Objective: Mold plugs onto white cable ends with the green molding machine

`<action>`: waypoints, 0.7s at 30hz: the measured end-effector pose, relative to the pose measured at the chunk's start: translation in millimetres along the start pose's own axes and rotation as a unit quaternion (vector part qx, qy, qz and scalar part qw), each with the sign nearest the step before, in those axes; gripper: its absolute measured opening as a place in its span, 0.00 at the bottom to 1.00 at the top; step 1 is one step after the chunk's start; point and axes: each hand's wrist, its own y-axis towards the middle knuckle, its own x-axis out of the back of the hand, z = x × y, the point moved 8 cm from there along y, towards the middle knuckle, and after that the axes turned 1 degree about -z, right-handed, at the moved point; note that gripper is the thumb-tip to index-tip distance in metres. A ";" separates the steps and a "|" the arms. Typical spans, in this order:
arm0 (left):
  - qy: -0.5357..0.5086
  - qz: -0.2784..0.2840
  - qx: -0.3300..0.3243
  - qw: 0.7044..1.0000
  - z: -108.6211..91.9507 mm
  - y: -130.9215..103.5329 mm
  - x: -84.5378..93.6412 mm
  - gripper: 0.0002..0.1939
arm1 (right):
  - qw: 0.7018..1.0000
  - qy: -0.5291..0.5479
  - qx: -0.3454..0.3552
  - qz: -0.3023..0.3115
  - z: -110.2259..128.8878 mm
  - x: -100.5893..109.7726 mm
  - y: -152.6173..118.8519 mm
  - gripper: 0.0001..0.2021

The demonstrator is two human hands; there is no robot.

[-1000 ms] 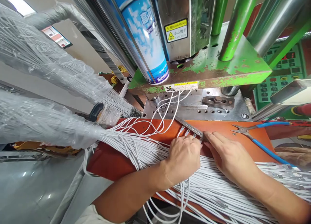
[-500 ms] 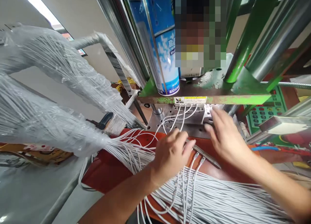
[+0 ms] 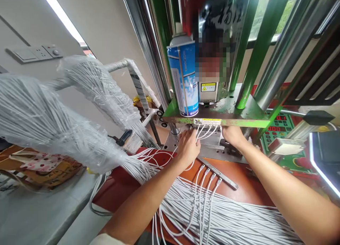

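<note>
My left hand (image 3: pixel 188 144) is at the left front of the metal mould (image 3: pixel 209 140) under the green press plate (image 3: pixel 239 122), beside white cables (image 3: pixel 208 132) that run out of the mould. Its fingertips are partly hidden at the mould. At the mould's right end is my right hand (image 3: pixel 231 135), its fingers mostly hidden under the plate. A metal bar (image 3: pixel 219 173) with several cable ends in it lies on the red-brown table (image 3: pixel 247 170). Many white cables (image 3: pixel 233 211) spread over the table's front.
A blue spray can (image 3: pixel 184 78) stands on the press plate. Plastic-wrapped cable bundles (image 3: pixel 58 121) hang over a rack at the left. A green control panel (image 3: pixel 281 131) and a dark screen (image 3: pixel 325 156) are at the right.
Both hands have moved forward, from over the bar and beside the mould to the mould itself. The metal bar is now uncovered on the table. The view has shifted.
</note>
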 end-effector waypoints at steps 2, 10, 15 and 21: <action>-0.121 0.023 -0.026 0.992 -2.6 -2.7 4.3 0.04 | 1.000 0.022 -0.011 -0.014 0.2 6.8 -14.9 0.15; -0.597 0.357 0.074 0.715 -39.8 -64.2 -3.4 0.27 | 0.993 0.103 -0.001 -0.056 14.0 34.1 -93.5 0.15; -0.638 0.344 0.163 0.669 -57.3 -91.5 11.7 0.26 | 0.982 0.116 0.038 -0.141 38.8 57.9 -129.2 0.09; -0.602 0.259 0.232 0.719 -58.1 -113.6 22.1 0.28 | 0.979 0.029 0.022 -0.199 52.5 63.4 -143.9 0.09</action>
